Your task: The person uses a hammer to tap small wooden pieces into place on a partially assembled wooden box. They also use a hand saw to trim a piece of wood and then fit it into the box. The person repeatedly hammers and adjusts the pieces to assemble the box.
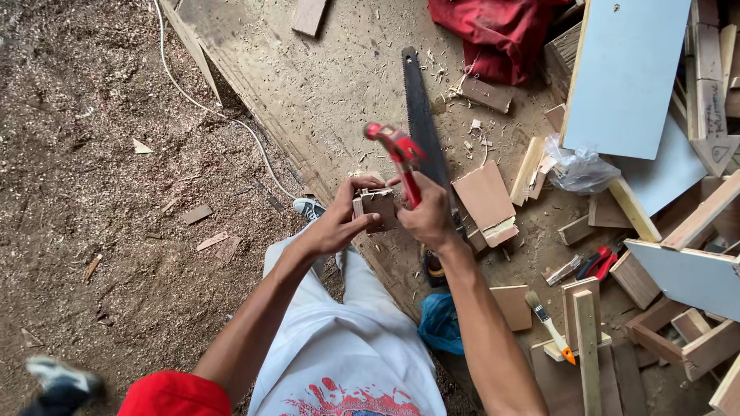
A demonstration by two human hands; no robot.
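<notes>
- Right hand (428, 216) was clenched around the handle of a red hammer (401, 158), whose head tilted up and away to the left above the knuckles.
- Left hand (339, 223) grasped a small wooden block (378, 206), fingers curled over its near edge, touching the right hand.
- The small wooden block was brown, roughly square, made of thin joined pieces, and held in the air between both hands over the floor.
- Beyond the right hand lay a dark handsaw (422, 115), its blade pointing away.
- Just right of that hand sat a flat plywood piece (484, 196); farther right lay a crumpled clear plastic bag (578, 168) beside a pale blue board (626, 73).
- Below the right forearm lay a blue bag (439, 323), and to its right a paintbrush (549, 325) with an orange tip.
- Far beyond the hands lay a red cloth (497, 35).
- Left of the left hand ran a white cord (204, 104) over sawdust.
</notes>
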